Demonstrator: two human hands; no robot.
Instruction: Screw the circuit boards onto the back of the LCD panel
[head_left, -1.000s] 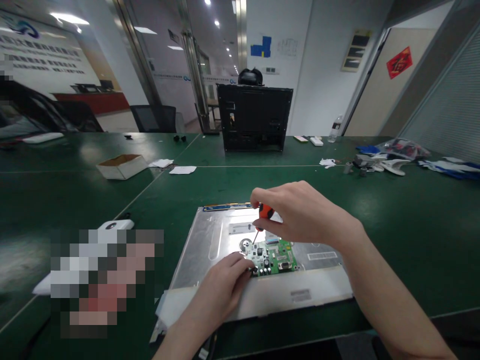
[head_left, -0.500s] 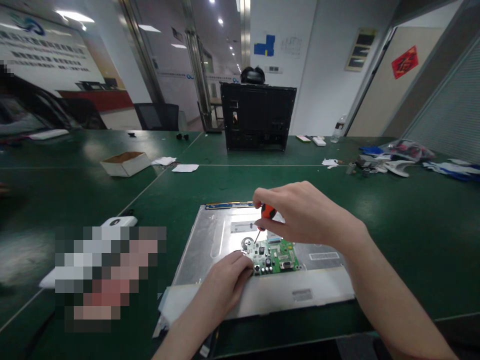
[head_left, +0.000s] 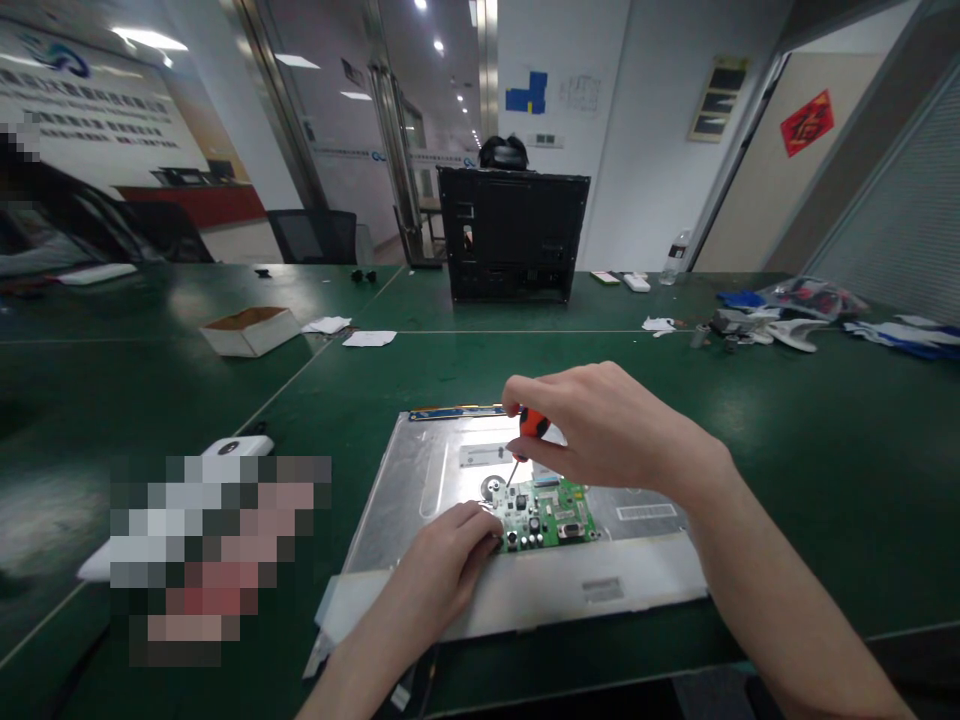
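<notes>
A blurred patch is covering whatever lies on the near left of the green table (head_left: 787, 480). The right hand (head_left: 600, 425) is closing around an orange-handled screwdriver (head_left: 527, 432), its tip hard to make out at the green circuit board (head_left: 551, 512). The left hand (head_left: 442, 570), fingers curled, is pressing on the board's left edge, on the metal panel (head_left: 420, 480) lying mid-table.

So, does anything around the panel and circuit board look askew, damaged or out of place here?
Nothing stands out. The metal panel lies flat on the green table; the left hand rests by the circuit board, and the right hand holds the screwdriver to it.
</notes>
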